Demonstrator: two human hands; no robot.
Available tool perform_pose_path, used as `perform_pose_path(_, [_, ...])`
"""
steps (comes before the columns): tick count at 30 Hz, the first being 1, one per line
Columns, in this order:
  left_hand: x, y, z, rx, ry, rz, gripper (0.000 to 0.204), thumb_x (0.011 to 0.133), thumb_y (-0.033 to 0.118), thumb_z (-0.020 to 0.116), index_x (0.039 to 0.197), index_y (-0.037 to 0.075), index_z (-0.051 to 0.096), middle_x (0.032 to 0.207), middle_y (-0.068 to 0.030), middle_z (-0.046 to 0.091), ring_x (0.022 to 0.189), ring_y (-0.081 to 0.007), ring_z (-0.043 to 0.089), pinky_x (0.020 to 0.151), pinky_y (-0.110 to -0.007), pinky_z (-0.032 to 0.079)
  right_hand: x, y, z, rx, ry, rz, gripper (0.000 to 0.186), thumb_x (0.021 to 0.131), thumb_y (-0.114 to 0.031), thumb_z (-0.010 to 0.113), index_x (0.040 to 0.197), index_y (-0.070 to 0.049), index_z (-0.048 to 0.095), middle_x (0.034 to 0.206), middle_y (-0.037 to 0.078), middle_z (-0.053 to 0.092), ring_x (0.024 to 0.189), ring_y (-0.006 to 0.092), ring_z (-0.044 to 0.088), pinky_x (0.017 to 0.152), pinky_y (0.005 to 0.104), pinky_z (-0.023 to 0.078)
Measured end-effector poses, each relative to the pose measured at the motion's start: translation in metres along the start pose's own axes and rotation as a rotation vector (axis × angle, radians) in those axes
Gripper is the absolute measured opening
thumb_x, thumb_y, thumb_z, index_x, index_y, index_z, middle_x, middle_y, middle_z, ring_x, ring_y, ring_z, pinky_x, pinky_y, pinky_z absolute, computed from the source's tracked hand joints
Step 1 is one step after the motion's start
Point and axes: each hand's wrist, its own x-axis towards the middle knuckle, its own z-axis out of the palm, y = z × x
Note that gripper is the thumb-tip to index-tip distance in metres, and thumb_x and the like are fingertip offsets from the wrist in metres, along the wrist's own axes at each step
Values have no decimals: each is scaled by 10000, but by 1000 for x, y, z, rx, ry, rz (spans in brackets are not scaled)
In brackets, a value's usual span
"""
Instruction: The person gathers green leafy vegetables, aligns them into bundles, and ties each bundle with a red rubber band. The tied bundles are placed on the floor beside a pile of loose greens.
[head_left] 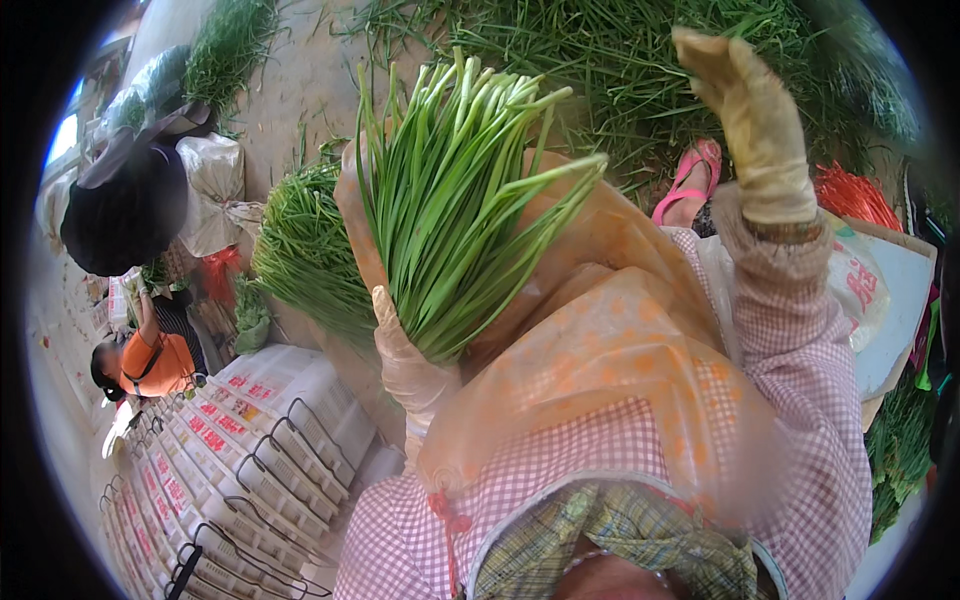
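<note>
A thick bunch of garlic chives (440, 210) lies across my lap on a translucent orange-patterned apron (590, 340), its pale cut stem ends pointing away from me. My left hand (405, 345), in a pale glove, grips the bunch at its near, leafy end; the fingers under the leaves are hidden. Off to the right, my right hand (750, 115) is raised in a stained, yellowish glove. Its fingers are extended and slightly bent, and it holds nothing. Behind that hand, loose chives (620, 85) are heaped on the floor.
Stacked white crates (240, 450) with wire handles stand at the lower left. More chives (310, 240) lie left of my lap. Red ties (855, 195) and a pale board (885, 300) are at right. Two other people work at far left, one in an orange top (160, 365).
</note>
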Motion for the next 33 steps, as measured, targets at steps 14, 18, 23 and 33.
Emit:
perform_pose_path(14, [-15, 27, -45, -178, -378, -128, 855, 762, 298, 816, 1433, -15, 390, 1339, -172, 535, 1232, -271, 520, 1082, -384, 365, -63, 97, 86, 325, -577, 449, 973, 743, -621, 755, 1483, -134, 353, 1405, 100, 493, 1239, 261, 522, 991, 441, 484])
perform_pose_path(18, [28, 24, -113, -415, -1033, -353, 863, 759, 313, 820, 1430, -22, 393, 1357, -176, 531, 1251, -273, 512, 1102, -387, 354, -62, 100, 109, 570, -397, 595, 912, 726, -648, 749, 1415, -126, 459, 1306, 102, 589, 1171, 259, 580, 955, 473, 516])
perform_pose_path(23, [134, 2, -118, -31, -414, -165, 944, 720, 582, 753, 1384, -24, 462, 1376, -213, 512, 1306, -326, 460, 1131, -425, 308, -51, 118, 112, 746, -443, 646, 813, 764, -559, 762, 1392, -120, 490, 1286, 108, 608, 1144, 265, 601, 945, 474, 530])
perform_pose_path(33, [177, 29, 49, -226, -749, 258, 1170, 603, 736, 753, 1450, 19, 382, 1424, -264, 426, 1371, -406, 367, 1136, -513, 275, -46, 76, 121, 726, -541, 404, 727, 808, -372, 788, 1379, -64, 461, 1176, 38, 610, 1077, 182, 603, 953, 358, 508])
